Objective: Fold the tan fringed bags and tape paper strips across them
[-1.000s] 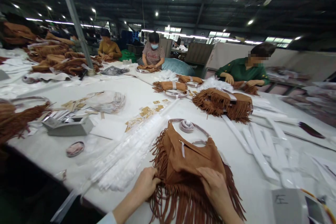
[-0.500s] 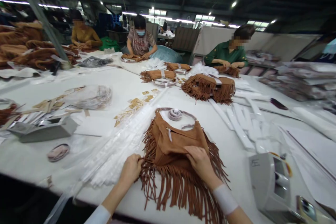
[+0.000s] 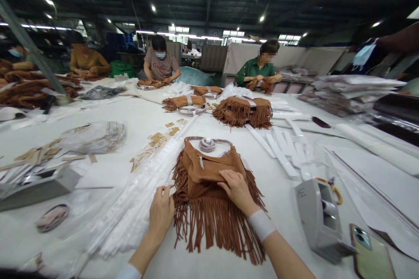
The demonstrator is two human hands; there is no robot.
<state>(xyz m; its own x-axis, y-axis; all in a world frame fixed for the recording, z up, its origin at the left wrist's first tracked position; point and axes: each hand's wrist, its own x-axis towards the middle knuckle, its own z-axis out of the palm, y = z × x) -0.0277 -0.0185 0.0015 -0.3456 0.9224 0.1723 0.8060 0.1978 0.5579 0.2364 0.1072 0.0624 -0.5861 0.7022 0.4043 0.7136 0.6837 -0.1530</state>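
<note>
A brown suede handbag [image 3: 209, 172] with long fringe lies flat on the white table in front of me, its wrapped strap curled at the top. My right hand [image 3: 236, 188] rests on the bag's front with its fingers stretched out. At the bag's left edge, beside the side fringe, my left hand [image 3: 162, 209] has its fingers curled in. A small white piece [image 3: 172, 190] shows at those fingertips; what it is, I cannot make out. A white pull tab [image 3: 201, 162] hangs from the zip.
Right of the bag stand a grey tape dispenser [image 3: 319, 218] and a phone [image 3: 373, 253]. Another dispenser [image 3: 39, 185] sits at left. White plastic sleeves [image 3: 137, 196] lie beside my left hand. Bundled fringed bags [image 3: 244, 111] lie farther back, where several co-workers handle brown pieces.
My left hand has left the side fringe and now has a white piece at its fingertips. My right hand stays on the bag. The front fringe hangs straighter, and the view has shifted.
</note>
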